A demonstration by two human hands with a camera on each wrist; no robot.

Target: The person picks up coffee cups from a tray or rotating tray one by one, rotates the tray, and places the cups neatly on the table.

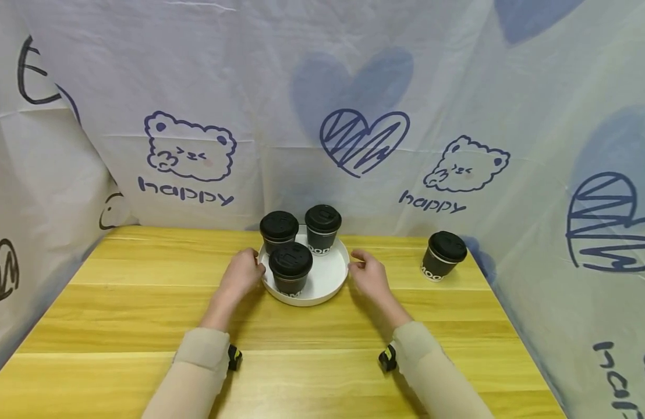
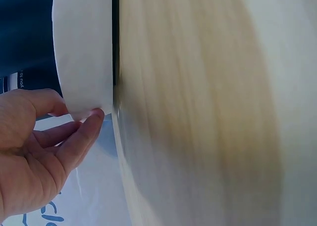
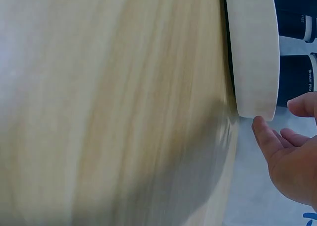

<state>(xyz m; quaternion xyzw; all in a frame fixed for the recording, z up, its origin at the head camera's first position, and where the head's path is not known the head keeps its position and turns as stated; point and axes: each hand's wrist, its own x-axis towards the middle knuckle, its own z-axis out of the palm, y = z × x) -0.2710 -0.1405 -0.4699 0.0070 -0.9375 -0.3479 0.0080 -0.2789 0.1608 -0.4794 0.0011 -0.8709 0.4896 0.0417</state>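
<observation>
A round white tray (image 1: 328,278) with a low rim sits on the wooden table and carries three dark paper coffee cups with black lids: a front cup (image 1: 290,269), a back left cup (image 1: 279,228) and a back right cup (image 1: 323,224). At the tray's left side my left hand (image 1: 242,272) pinches the rim, thumb over the edge and fingers against the outer wall (image 2: 86,52). My right hand (image 1: 369,274) is at the opposite side; in the right wrist view one fingertip (image 3: 258,122) meets the outer wall, while the thumb (image 3: 303,105) stands away from the rim.
A fourth, similar lidded cup (image 1: 442,256) stands alone on the table (image 1: 301,378) at the right, near its back right corner. A white cloth (image 1: 280,105) with printed bears and hearts hangs behind the table and along its sides.
</observation>
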